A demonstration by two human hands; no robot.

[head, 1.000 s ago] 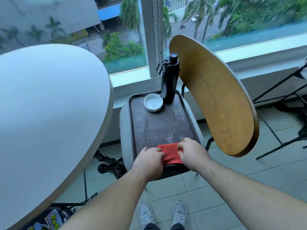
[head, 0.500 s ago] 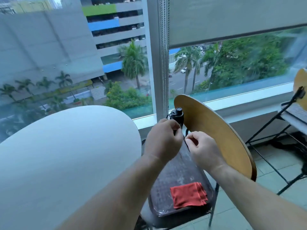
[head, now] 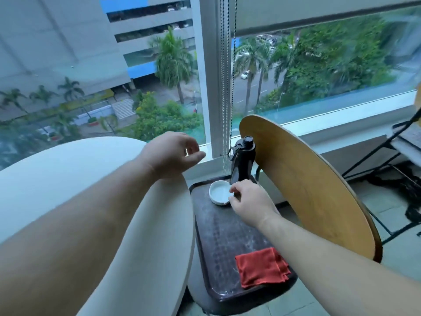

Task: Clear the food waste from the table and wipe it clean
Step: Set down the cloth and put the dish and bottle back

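Pinching dish (head: 218, 195) (on tray (head: 216, 238)), right fingers (head: 235, 190)

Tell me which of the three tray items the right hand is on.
The white dish: the right hand pinches its rim. The black bottle stands just behind; the red cloth lies apart at the tray's near end.

Both bare forearms reach forward. The left grip (head: 173, 153) hovers raised, fingers loosely curled, holding nothing. The right grip (head: 248, 201), lower, pinches the dish (head: 217, 192) rim.
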